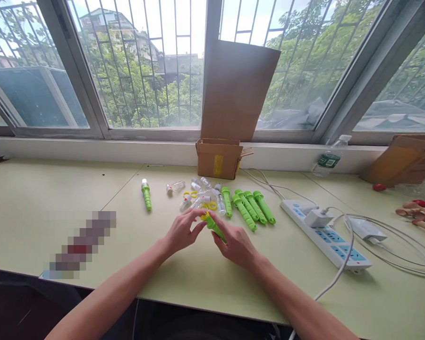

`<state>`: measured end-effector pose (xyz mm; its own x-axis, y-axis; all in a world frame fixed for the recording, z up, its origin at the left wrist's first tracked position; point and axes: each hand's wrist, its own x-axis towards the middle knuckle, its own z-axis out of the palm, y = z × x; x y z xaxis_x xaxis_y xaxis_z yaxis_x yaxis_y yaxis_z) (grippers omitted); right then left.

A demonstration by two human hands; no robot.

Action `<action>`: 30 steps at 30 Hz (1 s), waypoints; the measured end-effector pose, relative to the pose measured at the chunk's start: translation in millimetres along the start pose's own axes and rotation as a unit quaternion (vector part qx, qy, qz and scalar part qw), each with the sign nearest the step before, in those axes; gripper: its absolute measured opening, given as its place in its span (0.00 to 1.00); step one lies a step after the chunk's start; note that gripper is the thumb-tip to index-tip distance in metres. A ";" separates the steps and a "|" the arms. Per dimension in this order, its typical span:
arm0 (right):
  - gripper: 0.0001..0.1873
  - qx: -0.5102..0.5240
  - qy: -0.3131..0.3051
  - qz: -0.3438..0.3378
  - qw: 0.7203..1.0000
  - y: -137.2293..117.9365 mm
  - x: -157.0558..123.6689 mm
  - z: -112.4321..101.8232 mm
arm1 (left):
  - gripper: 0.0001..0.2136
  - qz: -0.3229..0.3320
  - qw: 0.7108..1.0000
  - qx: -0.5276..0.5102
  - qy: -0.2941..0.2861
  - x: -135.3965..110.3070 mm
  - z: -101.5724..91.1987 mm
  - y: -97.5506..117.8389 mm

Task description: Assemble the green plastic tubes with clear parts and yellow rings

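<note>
A: What takes up the most room?

B: One pale green table. At its back, by the window, stands one brown carton, with one tall cardboard panel rising behind it.

A: And below that in size?

B: One white power strip on the right, with one plug adapter in it, then one clear bottle leaning near the sill.

A: How are the hands?

B: Close together at the near middle of the table. The right hand is closed around a green tube. The left hand has its fingertips at the tube's upper end, touching a yellow ring; whether they pinch it, I can't tell.

A: How far along does it look?

B: Early, I'd judge. Of seven tubes, one finished-looking tube lies alone at the left with a clear, white-tipped top on. One is in hand. Five other tubes lie right of the hands, with no clear top on any.

A: The smaller pieces?

B: Roughly eight clear vials in a loose cluster beyond the hands; they overlap, so the count is unsure. Smallest are the loose yellow rings, apparently four, among the vials.
</note>
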<state>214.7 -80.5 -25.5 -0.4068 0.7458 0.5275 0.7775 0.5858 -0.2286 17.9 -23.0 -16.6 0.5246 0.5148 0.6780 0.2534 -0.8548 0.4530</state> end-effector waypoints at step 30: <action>0.39 -0.039 -0.050 0.001 0.998 5.0 -0.8 2.5 | 0.06 -0.137 0.972 -0.189 -0.040 4.4 0.5 7.1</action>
<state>217.7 -77.3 -29.1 -0.4477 0.7772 0.4421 0.8116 0.5607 -0.1639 22.4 -26.8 -10.7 0.5451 0.7000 0.4614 0.0842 -0.5933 0.8006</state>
